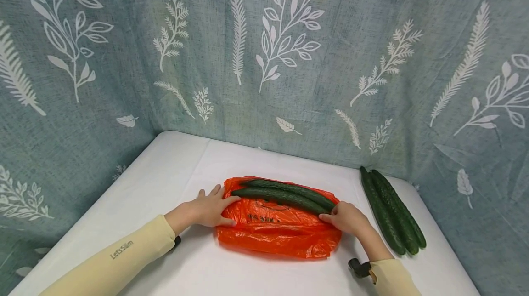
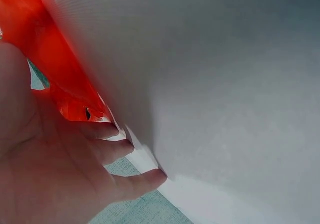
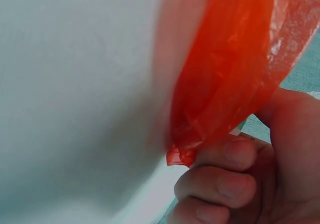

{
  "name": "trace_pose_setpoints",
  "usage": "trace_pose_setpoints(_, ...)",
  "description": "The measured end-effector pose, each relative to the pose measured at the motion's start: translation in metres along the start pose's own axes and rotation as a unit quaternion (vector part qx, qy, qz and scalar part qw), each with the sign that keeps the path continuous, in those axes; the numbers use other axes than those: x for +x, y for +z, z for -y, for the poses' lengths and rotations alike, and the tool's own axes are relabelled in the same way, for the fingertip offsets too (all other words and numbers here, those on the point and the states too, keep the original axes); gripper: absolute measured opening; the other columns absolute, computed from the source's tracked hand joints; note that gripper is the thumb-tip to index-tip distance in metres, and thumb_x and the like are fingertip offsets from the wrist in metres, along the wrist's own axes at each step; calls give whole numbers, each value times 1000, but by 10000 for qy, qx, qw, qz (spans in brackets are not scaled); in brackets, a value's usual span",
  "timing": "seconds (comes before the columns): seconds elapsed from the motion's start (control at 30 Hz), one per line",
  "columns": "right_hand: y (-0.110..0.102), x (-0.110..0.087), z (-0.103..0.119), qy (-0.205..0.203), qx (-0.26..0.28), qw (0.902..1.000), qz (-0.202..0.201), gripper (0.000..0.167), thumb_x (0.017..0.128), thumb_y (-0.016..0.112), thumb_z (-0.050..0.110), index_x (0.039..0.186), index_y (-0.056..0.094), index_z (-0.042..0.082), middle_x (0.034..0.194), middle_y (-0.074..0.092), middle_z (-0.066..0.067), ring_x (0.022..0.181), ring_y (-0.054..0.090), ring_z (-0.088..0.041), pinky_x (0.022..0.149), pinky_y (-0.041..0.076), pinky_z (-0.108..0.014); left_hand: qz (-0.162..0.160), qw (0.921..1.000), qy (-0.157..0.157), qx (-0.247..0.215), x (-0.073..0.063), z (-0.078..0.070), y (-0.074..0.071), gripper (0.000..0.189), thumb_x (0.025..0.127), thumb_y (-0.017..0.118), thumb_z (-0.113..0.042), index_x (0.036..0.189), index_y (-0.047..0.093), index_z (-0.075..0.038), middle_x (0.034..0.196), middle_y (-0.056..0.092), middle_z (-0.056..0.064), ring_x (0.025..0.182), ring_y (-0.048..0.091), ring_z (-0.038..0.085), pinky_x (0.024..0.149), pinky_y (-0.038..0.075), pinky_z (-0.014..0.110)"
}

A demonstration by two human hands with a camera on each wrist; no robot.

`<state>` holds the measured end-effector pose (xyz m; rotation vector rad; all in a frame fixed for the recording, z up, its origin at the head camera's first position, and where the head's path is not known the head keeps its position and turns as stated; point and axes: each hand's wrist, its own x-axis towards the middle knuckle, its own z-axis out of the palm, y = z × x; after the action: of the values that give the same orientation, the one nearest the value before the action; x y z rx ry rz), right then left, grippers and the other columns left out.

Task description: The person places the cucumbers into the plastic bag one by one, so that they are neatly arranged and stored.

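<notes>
With the left hand (image 1: 212,208) spread at one end of the red bag (image 1: 281,241) and the right hand (image 1: 350,219) pinching the other, the two cucumbers (image 1: 277,194) atop it probably want keeping snugly parallel.

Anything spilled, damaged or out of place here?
Nothing stands out. Two cucumbers lie side by side on the red bag; it's wrinkled, which looks normal for thin plastic. The other cucumbers lie neatly together on the right of the table. No spill or damage visible.
</notes>
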<state>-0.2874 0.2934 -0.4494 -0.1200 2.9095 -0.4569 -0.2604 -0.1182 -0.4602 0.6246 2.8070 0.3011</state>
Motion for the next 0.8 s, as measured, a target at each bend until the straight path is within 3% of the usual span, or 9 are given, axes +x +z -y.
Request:
trace_pose_setpoints(0.23,-5,-4,1,-93,85,9999,103,40,85,80,33,58,58,14,55,36,5,52,37,-13,51,29,-27,47,10000,-18,-30,1,1,-1,78,89,64,-63,154,39,-29,162,29,22,153,18,44,111,21,75)
trace_pose_setpoints(0.43,-8,-9,2,-121,254,9995,155,36,84,81,26,60,57,12,55,38,3,54,37,-13,53,29,-27,42,10000,-6,-68,1,1,-2,77,90,64,-62,154,40,-28,162,28,22,153,17,44,111,21,75)
trace_pose_setpoints(0.8,-9,-14,-6,-364,534,9979,87,30,86,79,27,67,62,12,59,46,3,57,43,-14,53,33,-28,66,10000,-22,-46,1,2,0,78,90,64,-62,155,39,-28,162,28,23,153,17,45,111,20,76)
